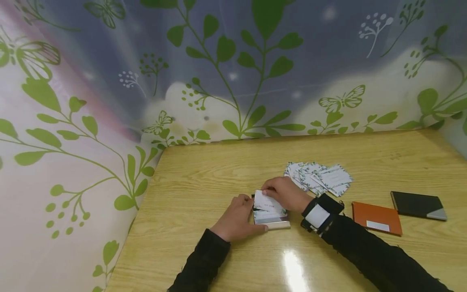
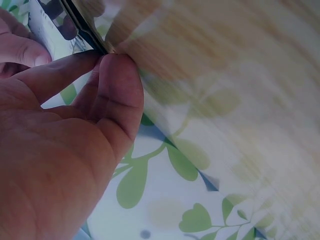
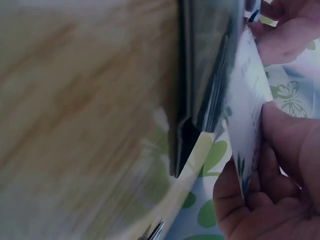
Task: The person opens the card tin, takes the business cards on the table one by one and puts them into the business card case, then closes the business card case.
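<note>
Both hands at card case (image 1: 270, 217), card (image 1: 265, 201) in right hand (image 1: 286, 194)

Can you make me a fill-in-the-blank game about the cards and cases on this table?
1. The right hand pinches a white ____ over the open silver card case.
2. The left hand holds that case on its ____ side.
3. Beside the orange case lies a closed ____ case.
4. The loose cards lie fanned on the ____ table.

Missing words: card; left; black; wooden

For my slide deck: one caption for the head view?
Left hand steadies an open card case while right hand slides a card in; loose cards lie behind.
</note>
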`<state>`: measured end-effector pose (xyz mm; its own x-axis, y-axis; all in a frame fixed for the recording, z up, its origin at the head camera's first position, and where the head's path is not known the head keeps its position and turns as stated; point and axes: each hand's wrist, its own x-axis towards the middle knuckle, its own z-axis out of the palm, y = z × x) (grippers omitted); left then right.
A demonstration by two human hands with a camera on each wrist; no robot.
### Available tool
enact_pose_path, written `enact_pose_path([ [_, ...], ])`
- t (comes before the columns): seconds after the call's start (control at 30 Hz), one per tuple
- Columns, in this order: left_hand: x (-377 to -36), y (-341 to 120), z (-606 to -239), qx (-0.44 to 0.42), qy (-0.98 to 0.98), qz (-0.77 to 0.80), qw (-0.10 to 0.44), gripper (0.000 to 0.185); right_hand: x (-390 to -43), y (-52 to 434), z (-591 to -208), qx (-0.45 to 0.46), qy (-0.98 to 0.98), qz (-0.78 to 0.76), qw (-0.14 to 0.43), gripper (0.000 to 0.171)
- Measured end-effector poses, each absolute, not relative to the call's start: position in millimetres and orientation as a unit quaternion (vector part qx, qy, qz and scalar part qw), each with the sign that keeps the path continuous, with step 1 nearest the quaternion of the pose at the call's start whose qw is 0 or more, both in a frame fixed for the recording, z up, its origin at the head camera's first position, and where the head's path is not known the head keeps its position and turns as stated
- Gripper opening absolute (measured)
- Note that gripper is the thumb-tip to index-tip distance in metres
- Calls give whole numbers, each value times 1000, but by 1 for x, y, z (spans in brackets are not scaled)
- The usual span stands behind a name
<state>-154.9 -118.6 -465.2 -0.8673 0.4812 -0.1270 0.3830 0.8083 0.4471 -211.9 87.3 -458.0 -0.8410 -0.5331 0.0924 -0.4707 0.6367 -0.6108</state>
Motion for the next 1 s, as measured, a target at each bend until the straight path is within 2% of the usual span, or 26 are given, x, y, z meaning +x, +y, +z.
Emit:
enact_pose_path([
  [0.2,-155,-119,-463,229,943,211,116,90,-213,86,-461,-335,894,-294,41,14],
  [0.47,-156,-120,-463,229,942,212,123,92,-205,82,-466,-386,882,-261,71,6],
  [0.83,-154,-121,-463,233,939,219,125,91,-196,86,-461,-395,874,-268,96,7],
  [0.93,-155,-120,-464,233,941,211,120,92,-200,93,-458,-366,890,-259,79,11],
  [1.0,-155,-120,-463,232,944,204,115,92,-205,99,-457,-336,907,-251,40,13],
])
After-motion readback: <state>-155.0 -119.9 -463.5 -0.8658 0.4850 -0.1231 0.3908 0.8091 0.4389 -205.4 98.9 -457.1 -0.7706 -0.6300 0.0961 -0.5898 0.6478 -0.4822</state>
